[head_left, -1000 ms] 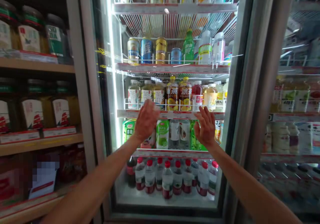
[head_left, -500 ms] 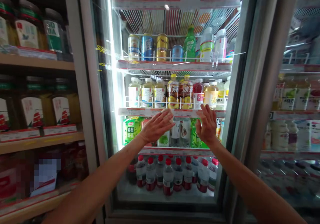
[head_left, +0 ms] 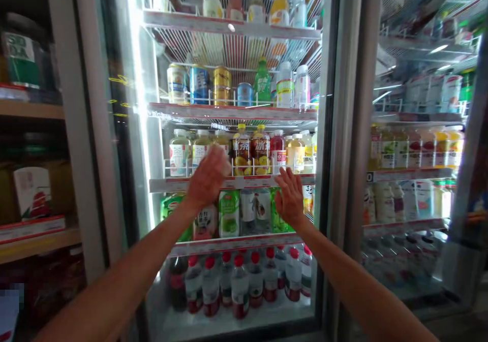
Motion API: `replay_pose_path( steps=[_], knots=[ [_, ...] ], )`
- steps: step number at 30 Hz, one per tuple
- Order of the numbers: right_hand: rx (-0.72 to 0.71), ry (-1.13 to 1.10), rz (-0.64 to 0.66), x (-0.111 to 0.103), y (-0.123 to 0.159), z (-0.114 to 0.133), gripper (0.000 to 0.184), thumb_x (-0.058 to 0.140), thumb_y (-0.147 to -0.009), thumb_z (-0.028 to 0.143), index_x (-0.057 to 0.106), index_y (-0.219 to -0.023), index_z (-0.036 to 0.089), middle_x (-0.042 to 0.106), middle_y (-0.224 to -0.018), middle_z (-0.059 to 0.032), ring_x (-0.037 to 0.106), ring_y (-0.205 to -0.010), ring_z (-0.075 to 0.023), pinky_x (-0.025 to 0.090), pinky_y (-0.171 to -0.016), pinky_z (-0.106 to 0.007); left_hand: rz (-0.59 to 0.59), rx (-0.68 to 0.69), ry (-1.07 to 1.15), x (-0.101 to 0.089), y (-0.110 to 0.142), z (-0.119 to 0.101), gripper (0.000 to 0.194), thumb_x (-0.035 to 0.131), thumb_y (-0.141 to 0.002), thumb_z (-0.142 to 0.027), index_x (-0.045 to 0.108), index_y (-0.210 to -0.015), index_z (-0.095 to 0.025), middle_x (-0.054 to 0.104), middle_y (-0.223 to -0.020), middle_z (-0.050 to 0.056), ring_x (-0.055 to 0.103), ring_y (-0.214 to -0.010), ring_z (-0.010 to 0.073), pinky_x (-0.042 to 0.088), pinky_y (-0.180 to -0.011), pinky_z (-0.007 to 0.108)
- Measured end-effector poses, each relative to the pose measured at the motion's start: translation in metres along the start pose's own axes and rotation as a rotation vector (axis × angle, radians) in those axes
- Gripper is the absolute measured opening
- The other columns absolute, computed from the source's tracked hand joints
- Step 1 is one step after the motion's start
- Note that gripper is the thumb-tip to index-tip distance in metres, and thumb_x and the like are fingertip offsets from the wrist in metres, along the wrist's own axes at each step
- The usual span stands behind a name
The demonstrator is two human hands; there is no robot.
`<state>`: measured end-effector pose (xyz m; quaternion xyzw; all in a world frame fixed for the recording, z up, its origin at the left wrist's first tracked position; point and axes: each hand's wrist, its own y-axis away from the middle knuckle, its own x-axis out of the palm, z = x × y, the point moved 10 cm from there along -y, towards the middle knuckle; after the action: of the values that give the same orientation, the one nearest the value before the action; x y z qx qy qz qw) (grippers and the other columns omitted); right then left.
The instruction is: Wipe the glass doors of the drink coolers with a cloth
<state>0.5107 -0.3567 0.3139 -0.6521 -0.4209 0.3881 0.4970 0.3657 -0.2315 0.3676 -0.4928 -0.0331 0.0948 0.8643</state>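
In front of me is the closed glass door point(head_left: 328, 128) of a lit drinks fridge. My left hand point(head_left: 206, 179), smeared by motion, is at the glass with a pale, crumpled cloth point(head_left: 226, 167) under its fingers; whether it is fabric or paper I cannot tell. Behind that hand show tea bottles point(head_left: 180, 152) on the middle shelf. My right hand point(head_left: 290, 197) is up at the glass farther right, fingers apart and holding nothing. Its fingertips overlap the price rail point(head_left: 255, 181), below a red drink bottle point(head_left: 278, 151).
Inside the fridge, cans point(head_left: 222, 86) fill an upper shelf and red-capped bottles point(head_left: 240, 286) the bottom. A metal door post point(head_left: 358, 128) divides it from another fridge point(head_left: 415, 174) on the right. Open wooden shelves point(head_left: 34, 240) with jars stand on the left.
The view has swung right, so the fridge sits farther left. My left hand has gone up and left across the glass with the cloth. My right hand stays by the same shelf, slightly lower.
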Motion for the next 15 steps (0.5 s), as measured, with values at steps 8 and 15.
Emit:
replay_pose_path(
  steps=[8, 15],
  knots=[
    [0.07, -0.252, -0.087, -0.02, -0.017, 0.025, 0.046, 0.036, -0.085, 0.012, 0.036, -0.131, 0.02, 0.04, -0.141, -0.0098, 0.028, -0.136, -0.0182, 0.031, -0.109, -0.047, 0.057, -0.007, 0.124, 0.043, -0.017, -0.048, 0.059, 0.043, -0.087, -0.017, 0.019, -0.141, -0.021, 0.027, -0.148, 0.009, 0.018, -0.139, 0.0203, 0.035, -0.109, 0.042],
    [0.044, -0.085, 0.149, 0.023, -0.055, 0.092, 0.045, 0.029, -0.091, 0.025, 0.037, -0.135, 0.014, 0.043, -0.14, -0.0055, 0.032, -0.133, -0.0105, 0.032, -0.108, -0.028, 0.176, -0.239, 0.067, 0.028, 0.022, -0.007, 0.074, 0.045, -0.084, -0.04, 0.007, -0.145, -0.021, 0.016, -0.151, 0.01, 0.011, -0.14, 0.0255, 0.005, -0.115, 0.051]
  ],
)
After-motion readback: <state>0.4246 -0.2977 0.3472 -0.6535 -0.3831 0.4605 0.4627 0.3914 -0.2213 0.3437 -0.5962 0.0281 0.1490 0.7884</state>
